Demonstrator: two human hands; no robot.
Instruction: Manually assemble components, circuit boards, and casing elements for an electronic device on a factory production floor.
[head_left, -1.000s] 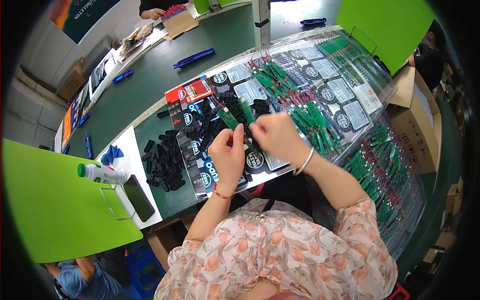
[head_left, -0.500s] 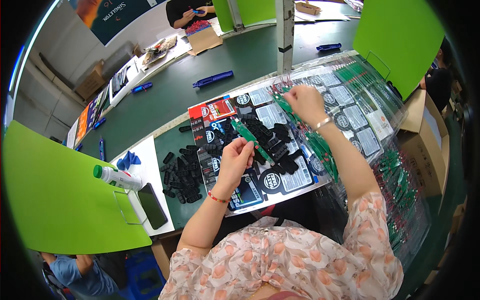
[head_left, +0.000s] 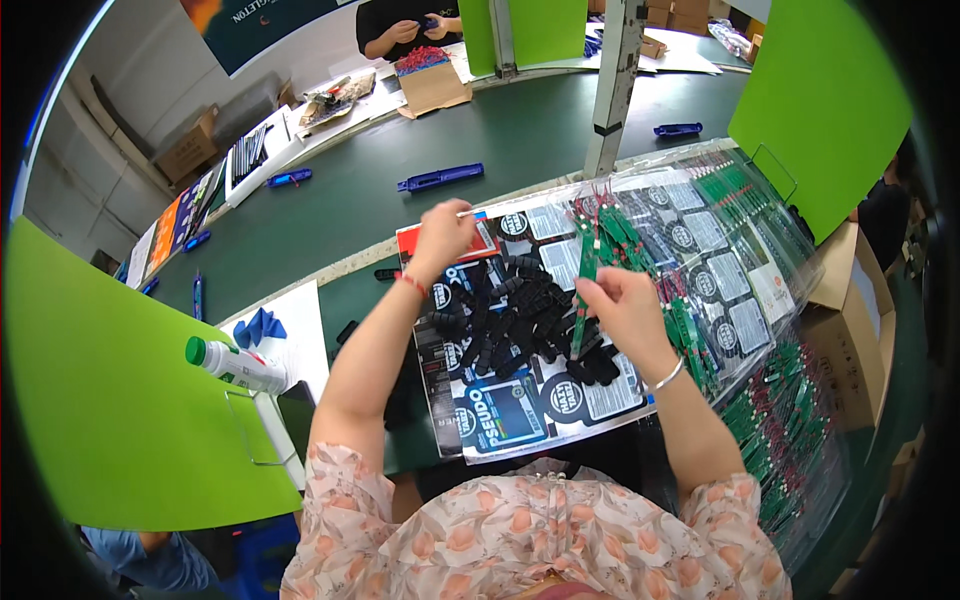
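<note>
My right hand pinches a long, narrow green circuit board strip, which stands nearly upright in the view beside the pile of small black parts. Its fingers are closed on the strip's right edge. At the far left corner of the printed cardboard sheet, my left hand is closed, fingertips together. A thin, whitish bit shows at those fingertips; I cannot make out what it is. More green circuit board strips with red wires lie on the sheet to the right of my right hand.
A blue elongated device lies on the green belt beyond. Green partitions stand at both sides. At left is a white bottle with a green cap. A cardboard box and bagged boards are at right. Another person's hands work across the belt.
My left hand has gone from the strip over the black pile to the sheet's far left corner. My right hand has come left and nearer from the wired boards and now grips a strip.
</note>
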